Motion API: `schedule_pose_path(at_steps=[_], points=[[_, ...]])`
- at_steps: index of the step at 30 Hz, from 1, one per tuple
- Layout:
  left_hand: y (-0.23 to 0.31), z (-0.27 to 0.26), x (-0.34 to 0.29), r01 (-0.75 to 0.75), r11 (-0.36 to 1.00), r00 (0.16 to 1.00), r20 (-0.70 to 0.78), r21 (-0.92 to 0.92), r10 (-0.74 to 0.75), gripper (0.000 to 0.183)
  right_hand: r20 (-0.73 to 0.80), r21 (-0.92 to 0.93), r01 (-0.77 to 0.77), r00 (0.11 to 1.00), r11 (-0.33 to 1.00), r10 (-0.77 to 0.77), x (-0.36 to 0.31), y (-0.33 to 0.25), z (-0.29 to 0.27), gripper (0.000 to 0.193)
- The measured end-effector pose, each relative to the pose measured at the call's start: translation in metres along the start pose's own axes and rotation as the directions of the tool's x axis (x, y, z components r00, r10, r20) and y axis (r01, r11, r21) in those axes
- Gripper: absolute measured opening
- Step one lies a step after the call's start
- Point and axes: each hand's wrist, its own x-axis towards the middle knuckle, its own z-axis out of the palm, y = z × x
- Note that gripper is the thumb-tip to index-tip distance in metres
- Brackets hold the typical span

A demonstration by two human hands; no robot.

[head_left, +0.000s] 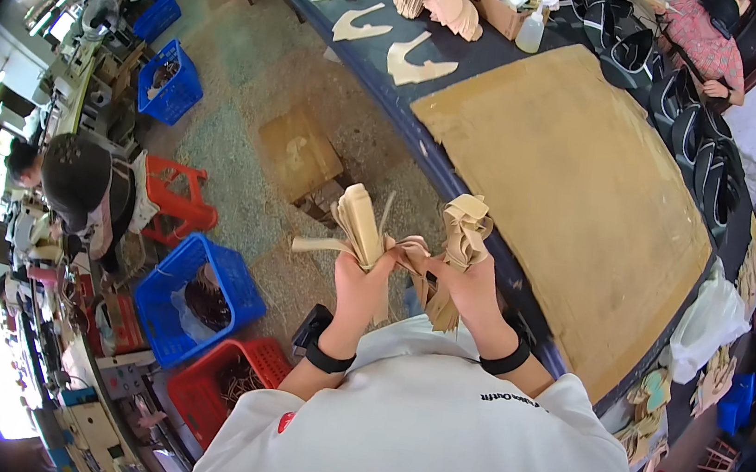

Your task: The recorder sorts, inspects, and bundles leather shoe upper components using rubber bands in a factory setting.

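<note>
My left hand (pixel 361 283) is closed round a bundle of thin tan cut-out pieces (pixel 359 217), with one strip jutting out to the left. A second bundle of curled tan cut-out pieces (pixel 467 227) is gripped in my right hand (pixel 474 291). Between the two hands, more pinkish-tan pieces (pixel 413 251) link the bundles, and some hang below my right hand. Whether these are leather or another sheet material I cannot tell. Both hands are held in front of my chest, left of the table edge, and each wrist wears a black band.
A brown board (pixel 579 194) covers much of the dark table (pixel 389 60). Cut-out pieces (pixel 441 5), a spray bottle (pixel 532 32) and black parts (pixel 701 142) lie further along. Blue (pixel 157 290) and red crates (pixel 201 393), a red stool (pixel 175 204) and a wooden box (pixel 299 152) stand on the floor.
</note>
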Motion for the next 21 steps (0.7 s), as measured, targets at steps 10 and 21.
schedule_pose_path(at_steps=[10,21], points=[[0.027,0.051,0.147,0.302,0.935,0.932,0.263,-0.184,-0.250,0.011,-0.135,0.363,-0.132,0.972,0.922,0.192,0.125,-0.045,-0.021,0.036],[0.025,0.099,0.276,0.472,0.879,0.754,0.548,-0.070,-0.362,0.019,-0.279,0.601,-0.095,0.905,0.793,0.320,0.203,-0.076,-0.024,0.031]])
